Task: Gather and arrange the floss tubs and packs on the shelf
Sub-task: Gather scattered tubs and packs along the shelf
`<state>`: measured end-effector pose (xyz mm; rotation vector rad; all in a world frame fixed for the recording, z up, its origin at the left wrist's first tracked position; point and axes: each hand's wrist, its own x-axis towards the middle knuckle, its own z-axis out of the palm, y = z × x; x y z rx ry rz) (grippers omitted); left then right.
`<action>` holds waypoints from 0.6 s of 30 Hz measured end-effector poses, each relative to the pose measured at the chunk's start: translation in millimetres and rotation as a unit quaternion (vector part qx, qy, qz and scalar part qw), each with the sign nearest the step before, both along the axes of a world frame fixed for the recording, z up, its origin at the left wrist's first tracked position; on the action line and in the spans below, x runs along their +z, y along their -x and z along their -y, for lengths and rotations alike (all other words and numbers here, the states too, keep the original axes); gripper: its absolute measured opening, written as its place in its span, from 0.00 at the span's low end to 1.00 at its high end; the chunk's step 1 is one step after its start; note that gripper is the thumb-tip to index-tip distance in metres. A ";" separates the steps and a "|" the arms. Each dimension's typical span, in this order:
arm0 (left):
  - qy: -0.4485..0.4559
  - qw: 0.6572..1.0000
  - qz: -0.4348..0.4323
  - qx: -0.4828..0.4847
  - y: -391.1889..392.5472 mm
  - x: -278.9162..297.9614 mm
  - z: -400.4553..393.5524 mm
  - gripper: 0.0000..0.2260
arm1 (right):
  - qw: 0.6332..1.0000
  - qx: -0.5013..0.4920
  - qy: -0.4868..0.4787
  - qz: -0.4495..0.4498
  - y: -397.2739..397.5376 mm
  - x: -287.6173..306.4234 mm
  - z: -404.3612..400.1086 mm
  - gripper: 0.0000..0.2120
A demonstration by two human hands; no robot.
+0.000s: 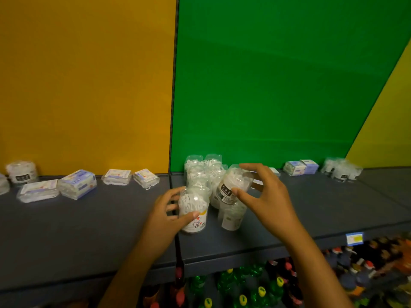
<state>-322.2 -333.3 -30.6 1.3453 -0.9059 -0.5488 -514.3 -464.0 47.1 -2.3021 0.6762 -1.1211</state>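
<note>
Left hand (165, 211) grips a cartoon-label tub (194, 212) upright on the shelf (89, 218), thumb across its front, fingers curled behind. Right hand (264, 196) holds a black-label tub (231, 185) tilted, thumb on the label, index over the top, above another tub (231, 215). More tubs (201, 170) cluster just past the fingertips. Flat packs (77, 184) lie well left of the left fingers.

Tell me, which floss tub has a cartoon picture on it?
The tub in the left hand, the cartoon tub; the right hand's tub carries a dark label instead.
</note>
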 end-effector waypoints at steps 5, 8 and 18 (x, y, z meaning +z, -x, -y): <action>-0.009 1.000 0.005 0.010 13.3 -14.7 11.1 0.28 | 1.000 0.025 -0.003 0.010 -2.2 3.2 17.1 0.22; -0.007 0.999 0.009 0.037 21.3 -20.9 17.1 0.28 | 0.998 0.056 -0.004 0.014 0.6 3.0 24.7 0.22; -0.031 0.992 0.040 0.117 55.3 -22.2 26.7 0.28 | 0.993 0.119 -0.009 0.012 39.5 6.0 46.4 0.22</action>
